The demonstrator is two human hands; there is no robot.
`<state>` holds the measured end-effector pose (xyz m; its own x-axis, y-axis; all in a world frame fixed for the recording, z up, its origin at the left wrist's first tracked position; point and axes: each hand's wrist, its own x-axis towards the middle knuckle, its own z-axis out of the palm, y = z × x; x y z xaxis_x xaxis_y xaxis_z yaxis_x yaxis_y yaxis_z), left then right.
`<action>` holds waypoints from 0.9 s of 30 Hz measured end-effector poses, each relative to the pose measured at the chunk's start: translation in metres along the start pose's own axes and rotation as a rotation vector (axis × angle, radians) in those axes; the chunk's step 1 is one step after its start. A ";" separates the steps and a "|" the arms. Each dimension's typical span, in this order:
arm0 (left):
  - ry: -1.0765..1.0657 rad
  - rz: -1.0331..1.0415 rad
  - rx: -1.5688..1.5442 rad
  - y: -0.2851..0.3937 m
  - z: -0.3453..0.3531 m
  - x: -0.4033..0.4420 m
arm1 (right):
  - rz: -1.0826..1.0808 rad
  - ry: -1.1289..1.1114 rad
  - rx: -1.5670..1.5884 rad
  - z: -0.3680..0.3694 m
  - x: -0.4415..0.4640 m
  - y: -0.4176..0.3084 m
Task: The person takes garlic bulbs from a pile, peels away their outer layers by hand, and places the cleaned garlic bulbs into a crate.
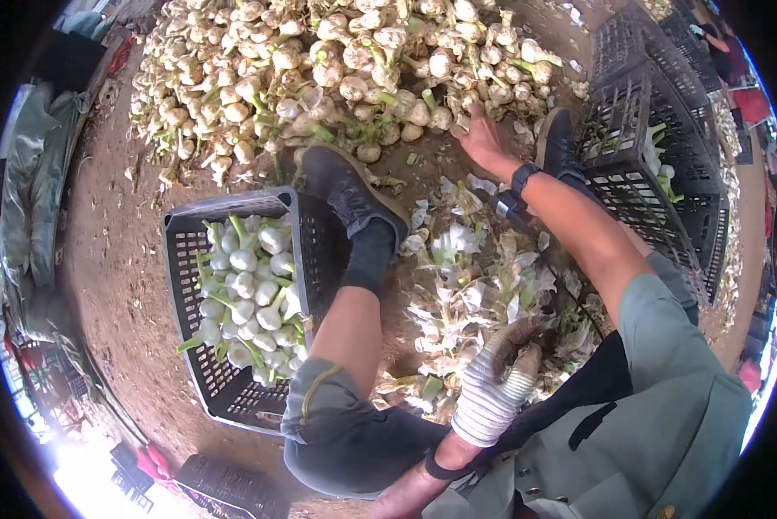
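Note:
My left hand [494, 385], in a striped white glove with soiled brown fingertips, hangs over a heap of papery garlic skins [470, 298]. Its thumb and bent fingers stand apart with nothing visible between them. My right hand [483, 141], bare with a dark watch at the wrist, reaches to the near edge of a large pile of untrimmed garlic [336, 60]. Its thumb and a finger are spread beside a garlic bulb [440, 118]; the other fingers are partly hidden. Beside my left leg, a black plastic crate [181, 285] holds cleaned white garlic bulbs [254, 298] with green stems.
Black crates [617, 186] stand at the right, one with green-stemmed garlic [661, 164] in it. My shoes [341, 186] rest on the dirt floor at the pile's edge. Green sheeting [29, 208] lies far left. Another person [725, 52] is at the upper right.

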<state>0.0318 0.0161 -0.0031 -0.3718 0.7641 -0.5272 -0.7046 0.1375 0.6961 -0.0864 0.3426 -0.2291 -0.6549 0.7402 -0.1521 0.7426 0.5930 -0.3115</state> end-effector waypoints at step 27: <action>-0.115 0.280 -0.159 -0.014 -0.013 0.012 | 0.003 -0.416 1.204 -0.220 -0.303 -0.031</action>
<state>0.0290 0.0150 -0.0255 -0.4997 0.8256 -0.2620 -0.6737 -0.1802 0.7167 0.1201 0.1694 0.0328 -0.8101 0.4570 -0.3674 0.2907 -0.2312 -0.9285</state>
